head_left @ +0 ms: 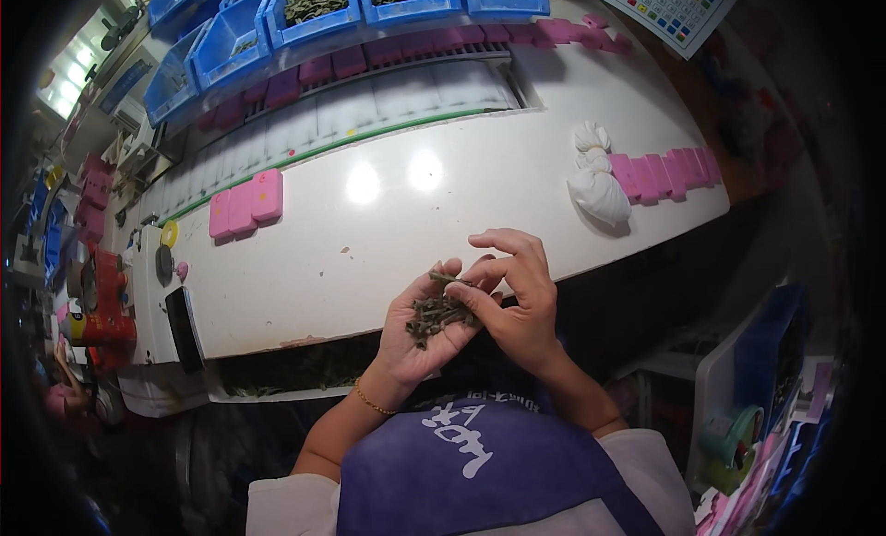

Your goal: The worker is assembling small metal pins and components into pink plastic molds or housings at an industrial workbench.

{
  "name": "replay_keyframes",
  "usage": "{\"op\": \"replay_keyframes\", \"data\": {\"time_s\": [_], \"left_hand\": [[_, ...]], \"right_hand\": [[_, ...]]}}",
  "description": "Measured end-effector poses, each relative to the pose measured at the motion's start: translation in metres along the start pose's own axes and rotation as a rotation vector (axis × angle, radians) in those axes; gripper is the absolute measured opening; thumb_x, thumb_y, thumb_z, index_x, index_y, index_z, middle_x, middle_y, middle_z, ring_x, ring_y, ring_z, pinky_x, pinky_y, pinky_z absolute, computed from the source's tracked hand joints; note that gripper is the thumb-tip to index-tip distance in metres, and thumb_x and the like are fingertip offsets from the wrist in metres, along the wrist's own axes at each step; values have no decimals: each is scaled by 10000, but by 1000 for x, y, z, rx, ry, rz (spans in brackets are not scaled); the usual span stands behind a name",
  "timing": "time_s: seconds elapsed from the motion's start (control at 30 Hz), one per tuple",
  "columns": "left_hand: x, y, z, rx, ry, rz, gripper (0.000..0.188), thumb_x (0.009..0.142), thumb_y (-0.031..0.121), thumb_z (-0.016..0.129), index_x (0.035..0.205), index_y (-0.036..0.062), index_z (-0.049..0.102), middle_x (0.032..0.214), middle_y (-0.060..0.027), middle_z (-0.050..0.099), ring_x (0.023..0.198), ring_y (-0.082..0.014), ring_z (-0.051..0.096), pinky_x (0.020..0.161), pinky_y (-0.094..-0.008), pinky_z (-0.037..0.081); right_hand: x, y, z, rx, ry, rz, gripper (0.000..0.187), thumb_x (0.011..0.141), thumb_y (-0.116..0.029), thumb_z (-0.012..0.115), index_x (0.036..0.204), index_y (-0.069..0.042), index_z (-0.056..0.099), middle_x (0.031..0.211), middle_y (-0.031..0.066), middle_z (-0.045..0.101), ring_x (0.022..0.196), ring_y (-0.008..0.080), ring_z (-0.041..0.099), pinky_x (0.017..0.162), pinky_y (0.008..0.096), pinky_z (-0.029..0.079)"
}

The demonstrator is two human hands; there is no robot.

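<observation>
My left hand is turned palm up above the table's front edge, cupped round a small heap of dried, grey-green herb pieces. The pieces look short, twisted and stem-like. From the right, my right hand reaches over the heap. Its thumb and a finger pinch some of the pieces at the top, while its forefinger sticks out to the left. The exact number between those fingertips is hidden.
Blue bins, some with dried herbs, line the back. Pink blocks stand left on the white table. Right are a tied white cloth bag, more pink blocks and a keypad device. An open drawer sits below left.
</observation>
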State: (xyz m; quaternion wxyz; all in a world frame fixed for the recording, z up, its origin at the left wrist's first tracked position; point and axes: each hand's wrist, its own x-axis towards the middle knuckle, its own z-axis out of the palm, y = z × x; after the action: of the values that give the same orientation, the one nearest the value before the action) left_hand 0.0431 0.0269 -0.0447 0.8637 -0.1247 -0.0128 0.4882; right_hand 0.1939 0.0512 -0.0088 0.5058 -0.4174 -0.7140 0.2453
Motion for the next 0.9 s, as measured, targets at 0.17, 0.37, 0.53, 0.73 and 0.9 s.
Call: {"op": "replay_keyframes", "data": {"time_s": [0.17,0.37,0.53,0.73,0.9], "left_hand": [[-4,-1,10,242,157,102,400,1063,238,432,1375,0,509,1401,-236,499,1315,-315,496,1106,-453,436],[1,2,7,271,141,93,441,1066,263,428,1416,0,473,1428,-229,486,1268,-305,535,1078,-436,456],[5,4,12,243,110,64,439,1066,258,413,1412,-5,474,1408,-210,516,1241,-320,552,1081,-443,452],[-1,34,-3,22,81,104,343,1048,165,419,1301,-30,544,1315,-219,584,1224,-324,575,1065,-466,472],[-18,103,35,91,145,456,217,1014,105,490,1095,-48,621,1136,-190,638,1052,-308,625,1000,-432,513]], "right_hand": [[-2,1,-2,-26,14,-34,210,727,-62,828,877,-73,681,1136,88,661,1125,296,566,908,404,486],[1,5,-3,-57,2,-39,202,742,-53,806,903,-78,687,1132,77,664,1143,320,562,929,416,484],[11,3,-4,-86,-43,-81,216,724,16,744,915,-72,690,1151,91,648,1153,345,550,941,428,481],[5,20,-6,85,-82,50,179,762,39,657,912,-54,690,1116,125,672,1145,323,564,1003,425,441],[-2,68,-6,42,53,232,161,802,92,571,885,-14,660,1059,123,661,1028,253,599,914,351,482]]}}
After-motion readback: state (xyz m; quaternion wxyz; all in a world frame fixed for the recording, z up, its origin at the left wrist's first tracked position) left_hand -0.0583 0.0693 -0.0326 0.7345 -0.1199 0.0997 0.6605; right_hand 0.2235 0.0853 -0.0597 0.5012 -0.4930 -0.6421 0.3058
